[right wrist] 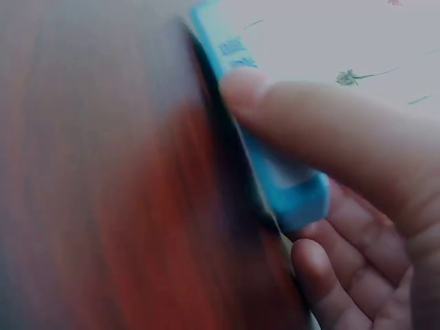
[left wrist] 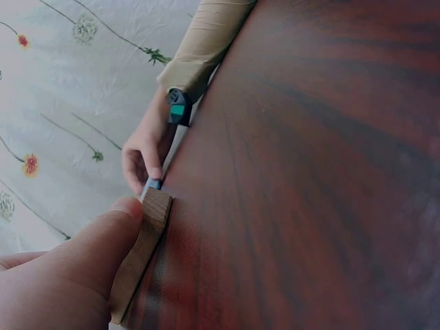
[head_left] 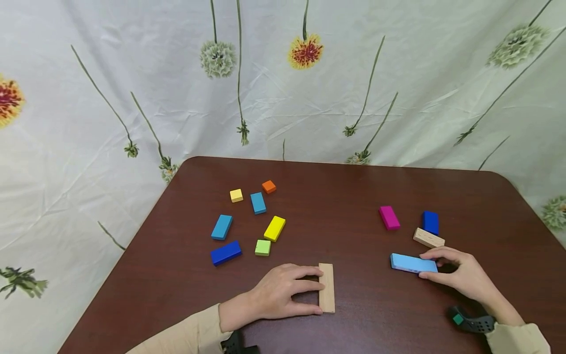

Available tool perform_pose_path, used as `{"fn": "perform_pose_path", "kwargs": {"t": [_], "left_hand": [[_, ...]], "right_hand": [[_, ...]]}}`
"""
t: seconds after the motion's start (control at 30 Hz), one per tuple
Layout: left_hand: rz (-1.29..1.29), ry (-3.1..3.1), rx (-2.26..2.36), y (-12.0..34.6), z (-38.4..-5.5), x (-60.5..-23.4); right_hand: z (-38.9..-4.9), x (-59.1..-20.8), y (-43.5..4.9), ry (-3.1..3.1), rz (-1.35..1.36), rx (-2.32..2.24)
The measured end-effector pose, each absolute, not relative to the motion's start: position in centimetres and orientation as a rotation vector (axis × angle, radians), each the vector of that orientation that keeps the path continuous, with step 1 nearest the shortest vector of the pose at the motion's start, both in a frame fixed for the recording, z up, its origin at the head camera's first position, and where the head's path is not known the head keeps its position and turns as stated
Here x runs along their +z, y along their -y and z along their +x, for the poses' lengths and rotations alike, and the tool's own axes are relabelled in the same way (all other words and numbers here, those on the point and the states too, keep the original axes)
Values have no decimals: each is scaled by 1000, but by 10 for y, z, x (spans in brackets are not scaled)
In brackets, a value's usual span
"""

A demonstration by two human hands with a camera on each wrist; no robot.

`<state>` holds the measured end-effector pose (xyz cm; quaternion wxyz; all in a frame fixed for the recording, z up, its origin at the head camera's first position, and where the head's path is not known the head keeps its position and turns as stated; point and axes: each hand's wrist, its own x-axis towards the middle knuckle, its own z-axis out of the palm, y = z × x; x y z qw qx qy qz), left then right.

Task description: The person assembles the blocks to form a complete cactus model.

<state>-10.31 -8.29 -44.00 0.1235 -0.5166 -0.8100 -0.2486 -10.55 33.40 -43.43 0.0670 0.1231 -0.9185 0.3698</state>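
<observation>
My left hand (head_left: 285, 292) touches the left long side of a plain wooden block (head_left: 327, 290), with its fingers and thumb spread along that edge. In the left wrist view the thumb rests at one end of this block. At the right, my right hand (head_left: 457, 273) pinches the right end of a light blue block (head_left: 407, 262) between thumb and fingers. Dark printed marks show on the light blue block's side in the right wrist view. Just beyond it lie another wooden block (head_left: 429, 238) and a dark blue block (head_left: 431, 222).
A magenta block (head_left: 389, 218) lies behind the light blue one. At left on the brown table (head_left: 327, 196) are several blocks: a dark blue one (head_left: 226, 253), a green one (head_left: 263, 247), a yellow one (head_left: 274, 228) and an orange one (head_left: 268, 186). A flowered cloth (head_left: 265, 88) hangs behind.
</observation>
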Motion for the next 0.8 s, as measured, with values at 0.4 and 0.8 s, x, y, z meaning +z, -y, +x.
{"fn": "perform_pose_path", "kwargs": {"t": [0.4, 0.8], "left_hand": [[-1501, 2398, -736, 83, -102, -440], [-1500, 2395, -738, 83, -103, -440]], "right_hand": [[-113, -439, -305, 2579, 295, 1238], [-124, -440, -269, 2459, 283, 1233]]}}
